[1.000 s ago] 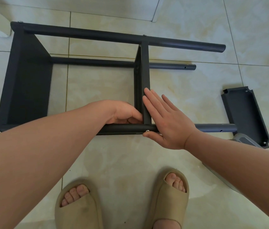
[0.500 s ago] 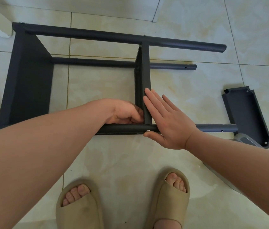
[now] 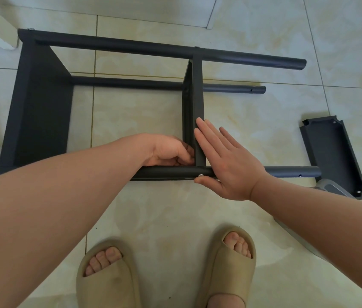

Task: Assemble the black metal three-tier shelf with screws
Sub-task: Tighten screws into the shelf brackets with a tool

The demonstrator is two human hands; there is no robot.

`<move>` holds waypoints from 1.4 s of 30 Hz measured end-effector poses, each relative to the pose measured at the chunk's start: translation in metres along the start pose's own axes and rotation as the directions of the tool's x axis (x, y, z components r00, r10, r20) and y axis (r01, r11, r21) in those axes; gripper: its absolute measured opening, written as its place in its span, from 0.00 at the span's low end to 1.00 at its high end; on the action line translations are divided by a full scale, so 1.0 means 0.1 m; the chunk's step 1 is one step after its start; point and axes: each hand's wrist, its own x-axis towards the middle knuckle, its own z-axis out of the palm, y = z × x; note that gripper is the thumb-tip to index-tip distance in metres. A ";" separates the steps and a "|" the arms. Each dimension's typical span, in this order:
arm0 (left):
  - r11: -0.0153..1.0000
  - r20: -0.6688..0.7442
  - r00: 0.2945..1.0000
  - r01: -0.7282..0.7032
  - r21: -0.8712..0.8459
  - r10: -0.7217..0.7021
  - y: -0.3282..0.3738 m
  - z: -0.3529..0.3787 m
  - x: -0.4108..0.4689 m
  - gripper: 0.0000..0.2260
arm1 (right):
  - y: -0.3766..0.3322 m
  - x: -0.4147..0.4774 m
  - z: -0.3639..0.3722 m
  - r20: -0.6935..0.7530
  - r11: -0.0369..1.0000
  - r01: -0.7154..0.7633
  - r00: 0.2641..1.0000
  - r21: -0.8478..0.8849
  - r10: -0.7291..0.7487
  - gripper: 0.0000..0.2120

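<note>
shelf frame (image 3: 42, 103) on floor (image 3: 264, 25) | loose panel (image 3: 331, 152) right | slippers (image 3: 108, 276) nearest

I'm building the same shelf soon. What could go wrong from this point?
1. Fingers of the left hand are tucked into the corner between the middle shelf and the near pole; a shift could pinch them.
2. The screw by the thumb of the right hand may not be tight, so the joint could slip.
3. The loose shelf panel lies on the floor nearby and could be tripped over.
</note>
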 end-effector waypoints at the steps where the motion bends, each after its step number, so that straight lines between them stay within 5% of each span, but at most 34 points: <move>1: 1.000 0.014 1.000 0.023 0.010 -0.024 0.01 0.00 -0.01 0.10 | 0.00 0.00 0.00 -0.003 1.000 0.001 1.000 0.003 -0.001 0.44; 6: 0.987 -0.019 0.993 0.118 0.109 -0.116 0.04 0.04 -0.03 0.12 | 0.00 0.00 0.00 0.005 1.000 0.000 1.000 -0.002 0.000 0.44; 17: 0.998 0.011 0.998 -0.061 0.000 0.061 -0.05 -0.02 0.05 0.07 | 0.00 0.00 -0.02 -0.012 1.000 0.002 1.000 0.016 -0.001 0.44; 28: 0.996 0.033 0.998 -0.045 -0.083 0.048 -0.05 -0.03 0.05 0.08 | 0.00 0.00 -0.01 -0.002 1.000 0.001 1.000 0.006 -0.001 0.44; 32: 0.998 0.005 0.999 0.038 0.052 -0.038 -0.01 0.00 0.01 0.09 | 0.00 0.00 -0.01 -0.002 1.000 0.003 1.000 0.004 -0.003 0.44; 42: 1.000 -0.008 1.000 -0.029 0.007 0.029 -0.05 -0.02 0.05 0.07 | 0.00 0.00 0.00 -0.011 1.000 0.003 1.000 0.011 -0.003 0.44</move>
